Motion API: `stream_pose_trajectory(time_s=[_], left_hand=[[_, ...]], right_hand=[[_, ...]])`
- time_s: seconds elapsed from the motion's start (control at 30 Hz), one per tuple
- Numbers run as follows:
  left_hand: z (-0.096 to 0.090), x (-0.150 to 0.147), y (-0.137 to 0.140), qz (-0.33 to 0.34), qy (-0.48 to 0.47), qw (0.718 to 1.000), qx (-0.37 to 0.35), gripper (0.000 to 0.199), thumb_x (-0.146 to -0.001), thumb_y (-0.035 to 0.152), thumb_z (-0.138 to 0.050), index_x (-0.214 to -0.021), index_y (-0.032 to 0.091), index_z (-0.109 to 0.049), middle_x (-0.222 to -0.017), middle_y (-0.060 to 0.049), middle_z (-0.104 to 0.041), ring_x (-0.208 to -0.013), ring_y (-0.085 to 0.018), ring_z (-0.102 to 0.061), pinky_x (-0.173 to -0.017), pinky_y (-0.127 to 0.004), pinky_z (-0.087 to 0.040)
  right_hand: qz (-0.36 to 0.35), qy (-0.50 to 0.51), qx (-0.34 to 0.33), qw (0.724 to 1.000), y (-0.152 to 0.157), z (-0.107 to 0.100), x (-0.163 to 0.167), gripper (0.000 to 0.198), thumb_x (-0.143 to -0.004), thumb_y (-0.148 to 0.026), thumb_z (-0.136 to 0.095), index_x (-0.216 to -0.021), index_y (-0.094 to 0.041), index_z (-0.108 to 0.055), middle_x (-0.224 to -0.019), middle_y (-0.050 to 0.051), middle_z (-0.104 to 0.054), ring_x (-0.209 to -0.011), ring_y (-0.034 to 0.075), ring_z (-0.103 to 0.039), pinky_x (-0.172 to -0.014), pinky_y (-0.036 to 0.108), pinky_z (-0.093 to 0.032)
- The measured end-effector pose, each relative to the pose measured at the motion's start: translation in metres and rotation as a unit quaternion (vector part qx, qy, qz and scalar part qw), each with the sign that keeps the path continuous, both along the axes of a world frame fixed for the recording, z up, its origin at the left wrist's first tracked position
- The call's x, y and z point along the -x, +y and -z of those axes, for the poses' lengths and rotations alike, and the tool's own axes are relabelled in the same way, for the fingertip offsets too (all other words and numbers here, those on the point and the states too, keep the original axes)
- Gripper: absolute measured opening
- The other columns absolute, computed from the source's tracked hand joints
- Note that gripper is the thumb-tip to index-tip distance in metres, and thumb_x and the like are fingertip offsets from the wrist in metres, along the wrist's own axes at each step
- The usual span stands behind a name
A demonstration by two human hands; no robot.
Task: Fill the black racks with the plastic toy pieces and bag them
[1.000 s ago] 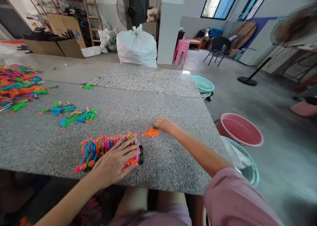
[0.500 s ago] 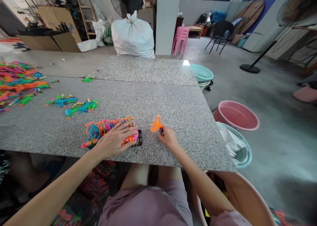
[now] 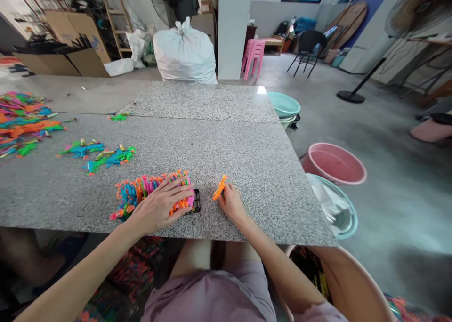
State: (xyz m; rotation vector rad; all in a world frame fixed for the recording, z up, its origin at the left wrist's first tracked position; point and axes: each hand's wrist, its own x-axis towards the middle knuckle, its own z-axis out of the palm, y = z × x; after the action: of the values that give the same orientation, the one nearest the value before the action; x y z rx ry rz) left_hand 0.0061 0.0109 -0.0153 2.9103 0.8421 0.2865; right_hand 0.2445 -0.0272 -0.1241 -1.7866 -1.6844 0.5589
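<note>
My left hand [image 3: 165, 203] lies with outstretched fingers over a packed row of small colourful plastic toys [image 3: 136, 192]. The row stands in a black plastic rack [image 3: 197, 201], whose bare grid end shows just right of my fingers. Most of the rack is hidden under the toys and my hand. In my right hand [image 3: 233, 203] a small orange plastic toy [image 3: 220, 188] is pinched between thumb and fingers, apart from the rack and to its right. Its lower end is hidden by my fingers, so its exact kind is unclear.
Loose toys lie in small groups [image 3: 111, 158] and a big heap [image 3: 24, 117] on the left of the speckled stone table [image 3: 212, 143]. A tied white sack [image 3: 185, 53] stands beyond it. Pink [image 3: 334, 164] and teal basins [image 3: 349, 218] sit off the right edge.
My right hand has turned the orange toy, so it now slants more upright and narrow, and has shifted slightly nearer the rack. My left hand stays on the row.
</note>
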Motion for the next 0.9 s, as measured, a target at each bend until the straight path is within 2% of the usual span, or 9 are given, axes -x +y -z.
stream_pose_trajectory(time_s=[0.1, 0.27, 0.43, 0.53, 0.63, 0.73, 0.9], left_hand=[[-0.001, 0.000, -0.001, -0.002, -0.004, 1.000, 0.006, 0.040, -0.095, 0.046, -0.051, -0.129, 0.025, -0.060, -0.136, -0.001, -0.060, -0.139, -0.026, -0.041, -0.121, -0.054, -0.018], [-0.002, 0.000, -0.002, -0.008, -0.005, 1.000, 0.022, 0.040, -0.095, 0.045, -0.052, -0.127, 0.024, -0.061, -0.134, -0.003, -0.061, -0.140, -0.026, -0.039, -0.121, -0.054, -0.018], [-0.002, 0.000, -0.001, 0.008, -0.003, 1.000, -0.003, 0.040, -0.095, 0.043, -0.052, -0.128, 0.022, -0.059, -0.135, -0.003, -0.061, -0.140, -0.026, -0.039, -0.121, -0.053, -0.020], [-0.002, 0.000, 0.000, 0.013, -0.005, 1.000, -0.014, 0.041, -0.095, 0.042, -0.052, -0.129, 0.022, -0.058, -0.135, -0.004, -0.060, -0.139, -0.027, -0.041, -0.119, -0.053, -0.026], [-0.003, 0.000, -0.001, 0.014, 0.001, 1.000, -0.020, 0.042, -0.095, 0.042, -0.053, -0.131, 0.021, -0.057, -0.136, -0.005, -0.059, -0.138, -0.027, -0.042, -0.117, -0.053, -0.029], [-0.004, -0.001, -0.001, 0.012, 0.001, 1.000, -0.028, 0.041, -0.094, 0.040, -0.054, -0.130, 0.021, -0.058, -0.134, -0.006, -0.061, -0.137, -0.028, -0.043, -0.119, -0.055, -0.025], [-0.003, -0.002, 0.000, 0.016, -0.012, 1.000, -0.021, 0.035, -0.094, 0.037, -0.055, -0.124, 0.021, -0.061, -0.132, -0.006, -0.061, -0.137, -0.027, -0.042, -0.121, -0.054, -0.022]], right_hand=[[-0.027, 0.035, 0.006, 0.999, 0.007, -0.004, 0.017, 0.032, -0.073, -0.001, -0.052, -0.102, -0.013, -0.057, -0.102, 0.010, -0.061, -0.092, 0.019, -0.059, -0.081, 0.028, -0.046], [-0.062, 0.084, 0.032, 0.994, 0.006, -0.007, 0.032, 0.019, -0.078, -0.011, -0.059, -0.095, -0.019, -0.061, -0.089, 0.003, -0.067, -0.077, 0.016, -0.063, -0.074, 0.026, -0.047], [-0.014, 0.119, 0.058, 0.991, 0.011, -0.006, 0.027, 0.025, -0.076, -0.011, -0.062, -0.099, -0.018, -0.063, -0.081, 0.001, -0.067, -0.073, 0.016, -0.063, -0.070, 0.025, -0.047], [-0.045, 0.140, 0.048, 0.988, 0.032, -0.007, 0.032, 0.025, -0.077, -0.011, -0.062, -0.101, -0.019, -0.063, -0.090, 0.002, -0.069, -0.080, 0.016, -0.065, -0.077, 0.026, -0.049], [-0.111, 0.102, 0.045, 0.987, 0.054, -0.010, 0.042, 0.018, -0.081, -0.014, -0.063, -0.098, -0.019, -0.064, -0.095, 0.003, -0.070, -0.086, 0.017, -0.066, -0.080, 0.025, -0.048], [-0.174, 0.035, 0.050, 0.983, 0.064, -0.016, 0.048, 0.011, -0.084, -0.017, -0.061, -0.094, -0.017, -0.066, -0.090, 0.005, -0.070, -0.086, 0.019, -0.067, -0.077, 0.025, -0.047], [-0.230, -0.097, 0.070, 0.966, 0.071, -0.030, 0.047, 0.024, -0.088, -0.025, -0.059, -0.108, -0.016, -0.066, -0.093, 0.011, -0.071, -0.085, 0.023, -0.067, -0.073, 0.027, -0.048]])
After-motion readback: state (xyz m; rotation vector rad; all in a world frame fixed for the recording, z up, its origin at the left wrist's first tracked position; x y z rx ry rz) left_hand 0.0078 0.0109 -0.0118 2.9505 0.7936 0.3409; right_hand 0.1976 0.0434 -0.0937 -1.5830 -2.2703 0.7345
